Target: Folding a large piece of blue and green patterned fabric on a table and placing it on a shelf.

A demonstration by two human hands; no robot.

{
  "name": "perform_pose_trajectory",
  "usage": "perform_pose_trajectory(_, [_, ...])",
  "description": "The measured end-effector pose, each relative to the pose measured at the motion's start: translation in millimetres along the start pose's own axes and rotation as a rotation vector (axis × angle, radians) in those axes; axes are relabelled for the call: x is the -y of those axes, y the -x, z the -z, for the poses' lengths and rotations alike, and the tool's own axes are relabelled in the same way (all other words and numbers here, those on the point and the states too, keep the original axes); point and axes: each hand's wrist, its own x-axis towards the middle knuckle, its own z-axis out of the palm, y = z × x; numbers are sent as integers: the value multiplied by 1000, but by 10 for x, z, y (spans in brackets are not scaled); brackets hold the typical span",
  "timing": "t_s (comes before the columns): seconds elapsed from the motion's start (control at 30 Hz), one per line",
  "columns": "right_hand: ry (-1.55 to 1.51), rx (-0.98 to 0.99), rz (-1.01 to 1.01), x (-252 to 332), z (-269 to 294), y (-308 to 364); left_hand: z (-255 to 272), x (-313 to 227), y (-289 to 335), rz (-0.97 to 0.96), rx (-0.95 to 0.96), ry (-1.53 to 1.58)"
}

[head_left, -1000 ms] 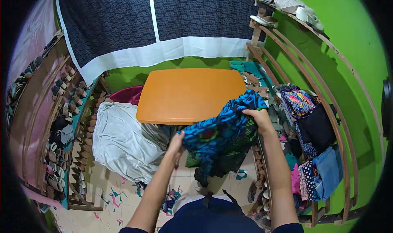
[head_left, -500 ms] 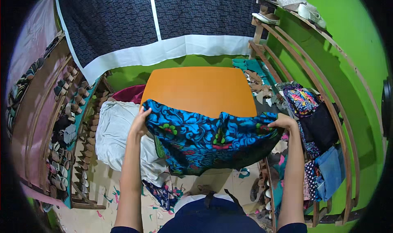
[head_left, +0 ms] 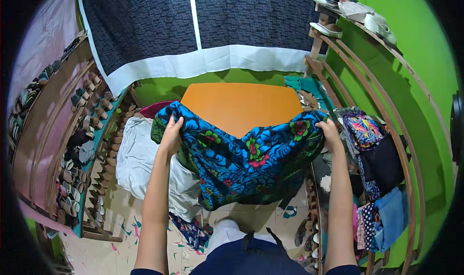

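Left hand: your left hand [head_left: 172,133] is closed on the upper edge of the cloth, near its left end.
Right hand: your right hand [head_left: 330,133] grips the same edge near its right end, well apart from the left.
Patterned cloth: the blue, black and green floral cloth [head_left: 232,161] hangs between your hands, its upper edge sagging mid-span, in front of the orange tabletop [head_left: 241,103].
Left side: a white cloth [head_left: 137,149] lies heaped beside the tabletop; shoes [head_left: 100,113] line the rack beyond.
Right side: folded blue denim [head_left: 392,212] lies near a black garment [head_left: 384,163].
Floor: a dark patterned cloth [head_left: 189,232] lies crumpled near your legs.
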Motion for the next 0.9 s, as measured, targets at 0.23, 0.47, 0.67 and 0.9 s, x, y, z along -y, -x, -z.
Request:
perform_pose_trajectory(0.23, [-286, -235, 63, 98, -248, -615, 362, -272, -509, -179, -133, 27])
perform_pose_trajectory(0.47, [-343, -175, 126, -42, -157, -1627, 701, -458, -1480, -259, -190, 13])
perform_pose_trajectory(0.67, [-366, -154, 77, -76, -559, -2532, 1025, -361, -2506, -235, -237, 64])
perform_pose_trajectory(0.9, [-402, -305, -14, -105, -373, -3279, 1270, -452, -3575, -198, -316, 109])
